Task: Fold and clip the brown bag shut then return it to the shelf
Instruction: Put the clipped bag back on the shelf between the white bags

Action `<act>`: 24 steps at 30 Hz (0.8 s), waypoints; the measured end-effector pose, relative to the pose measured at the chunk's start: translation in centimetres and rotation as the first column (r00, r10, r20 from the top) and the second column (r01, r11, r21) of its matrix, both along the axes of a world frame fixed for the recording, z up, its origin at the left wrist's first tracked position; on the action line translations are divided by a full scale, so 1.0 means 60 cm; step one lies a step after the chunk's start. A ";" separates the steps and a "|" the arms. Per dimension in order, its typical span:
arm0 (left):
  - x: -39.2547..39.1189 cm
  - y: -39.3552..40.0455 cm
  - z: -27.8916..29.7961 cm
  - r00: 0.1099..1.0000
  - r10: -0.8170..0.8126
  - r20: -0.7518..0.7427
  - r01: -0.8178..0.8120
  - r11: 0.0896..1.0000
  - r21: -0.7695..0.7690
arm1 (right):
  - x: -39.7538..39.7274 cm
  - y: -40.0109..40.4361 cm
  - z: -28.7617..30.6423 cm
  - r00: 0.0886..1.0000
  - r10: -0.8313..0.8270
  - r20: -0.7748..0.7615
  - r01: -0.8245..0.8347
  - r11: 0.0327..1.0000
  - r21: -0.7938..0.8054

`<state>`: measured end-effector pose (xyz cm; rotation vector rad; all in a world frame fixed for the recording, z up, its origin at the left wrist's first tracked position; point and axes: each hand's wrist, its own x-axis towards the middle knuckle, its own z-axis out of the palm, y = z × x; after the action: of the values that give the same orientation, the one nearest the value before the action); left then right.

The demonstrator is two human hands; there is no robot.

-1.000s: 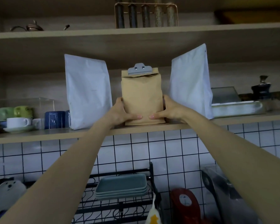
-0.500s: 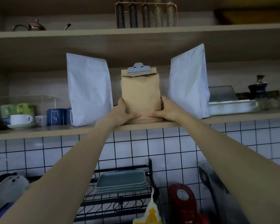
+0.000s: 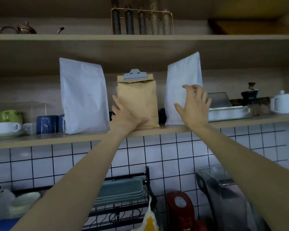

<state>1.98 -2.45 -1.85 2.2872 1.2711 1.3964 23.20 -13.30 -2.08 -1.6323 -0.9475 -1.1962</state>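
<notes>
I see the brown bag [image 3: 138, 104] upright on the shelf [image 3: 157, 130] between two white bags, grey clip [image 3: 135, 74] on its folded top. Left hand [image 3: 125, 116] lies flat against it, grip apart — right hand [image 3: 193, 105] is off it, fingers spread.

Left of brown bag [image 3: 138, 100]: narrow gap to the left white pouch [image 3: 83, 95]; left hand [image 3: 126, 116] fills it, flat on the bag's lower front.
Right of brown bag: wider gap to the right white pouch [image 3: 182, 90]; a dark object sits low at the back.
Right hand [image 3: 194, 105]: spread, in front of the right pouch, holding nothing.
Above bag: grey clip [image 3: 135, 74] near the upper shelf [image 3: 40, 37] underside.
Shelf [image 3: 57, 139] front edge: bare before the 3 bags.
</notes>
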 end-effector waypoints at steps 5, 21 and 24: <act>0.055 -0.025 0.000 0.993 0.098 0.059 -0.106 0.983 0.148 | 0.024 -0.017 0.017 0.954 0.169 -0.248 -0.145 0.983 0.111; 0.102 -0.013 0.006 0.977 0.214 -0.018 -0.214 0.977 0.022 | 0.089 -0.033 0.023 0.600 0.566 -0.565 -0.620 0.776 0.119; 0.101 -0.012 0.005 0.975 0.222 -0.009 -0.222 0.975 0.011 | 0.094 -0.041 0.028 0.548 0.580 -0.602 -0.657 0.744 0.119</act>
<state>8.04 -3.17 -1.54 2.2168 1.5683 1.4630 28.81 -15.77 -0.41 -1.4205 -1.0403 -0.0814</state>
